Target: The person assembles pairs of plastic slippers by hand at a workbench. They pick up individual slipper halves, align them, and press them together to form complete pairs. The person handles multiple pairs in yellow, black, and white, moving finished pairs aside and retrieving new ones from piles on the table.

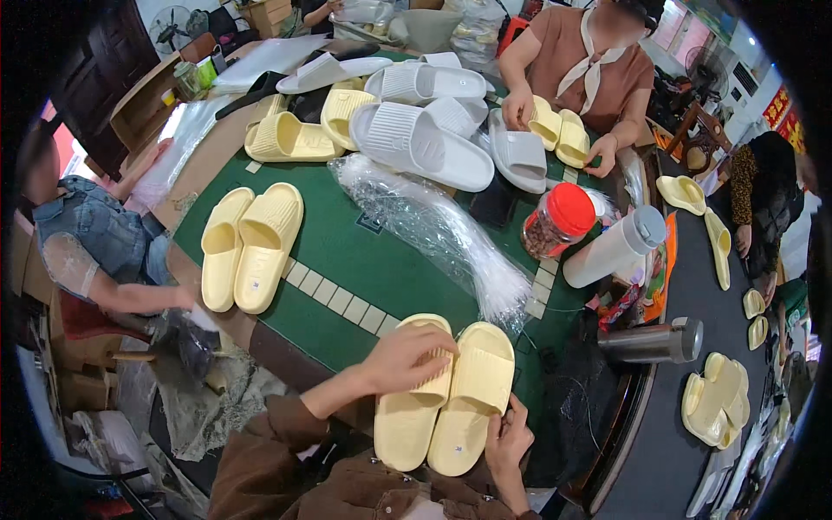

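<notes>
A pair of pale yellow slippers lies side by side at the table's near edge, close in front of me. My left hand (409, 357) has its fingers curled over the strap of the left slipper (406, 433). Against the outer edge of the right slipper (472, 381), my right hand (508, 440) grips with the thumb on top and the fingers along the side. To the left lies another pale yellow pair (264, 251), its soles showing small stickers. A bundle of clear plastic bags (433, 230) stretches across the green table beyond my hands.
Grey slippers (425, 143) and more yellow ones (290, 139) are heaped at the far side. A red-lidded jar (559, 217), a white bottle (614, 247) and a steel flask (650, 341) stand or lie at right. A dark conveyor belt (646, 451) carries slippers. Co-workers sit left (104, 234) and opposite (581, 69).
</notes>
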`<state>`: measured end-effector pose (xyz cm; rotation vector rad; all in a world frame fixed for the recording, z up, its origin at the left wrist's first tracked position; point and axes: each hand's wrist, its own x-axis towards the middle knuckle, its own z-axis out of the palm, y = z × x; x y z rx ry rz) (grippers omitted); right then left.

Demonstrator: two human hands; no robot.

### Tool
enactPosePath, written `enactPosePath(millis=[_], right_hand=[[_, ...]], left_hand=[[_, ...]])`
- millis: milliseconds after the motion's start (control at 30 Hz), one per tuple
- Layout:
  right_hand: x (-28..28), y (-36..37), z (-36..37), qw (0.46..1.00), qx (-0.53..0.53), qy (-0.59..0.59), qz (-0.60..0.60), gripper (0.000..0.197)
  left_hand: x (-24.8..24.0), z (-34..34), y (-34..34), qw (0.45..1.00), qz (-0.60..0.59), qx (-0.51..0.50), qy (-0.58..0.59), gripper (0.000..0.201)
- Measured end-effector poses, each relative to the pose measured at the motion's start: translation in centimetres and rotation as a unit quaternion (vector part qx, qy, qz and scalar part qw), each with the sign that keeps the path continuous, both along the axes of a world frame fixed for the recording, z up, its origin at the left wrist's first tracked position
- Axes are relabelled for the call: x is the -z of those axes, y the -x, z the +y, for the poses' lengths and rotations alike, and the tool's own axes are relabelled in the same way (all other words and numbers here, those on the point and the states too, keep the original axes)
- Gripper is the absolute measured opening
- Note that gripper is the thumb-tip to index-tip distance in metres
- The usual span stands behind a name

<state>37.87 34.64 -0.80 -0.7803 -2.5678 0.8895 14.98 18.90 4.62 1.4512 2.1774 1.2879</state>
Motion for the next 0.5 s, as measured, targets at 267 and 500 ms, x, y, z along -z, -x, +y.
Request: enactPosePath(millis=[267, 500], right_hand=[[-0.6, 0.2, -0.3, 1.000, 0.014, 0.004, -0.005, 0.047], [-0.8, 0.3, -0.1, 1.000, 0.007, 0.004, -0.002, 0.048]], left_hand=[[-2.7, 3.1, 19.5, 0.923, 0.110, -0.324, -0.177, 0.051], [-1.2, 6.6, 27.8, 0.906, 0.182, -0.383, -0.013, 0.098]])
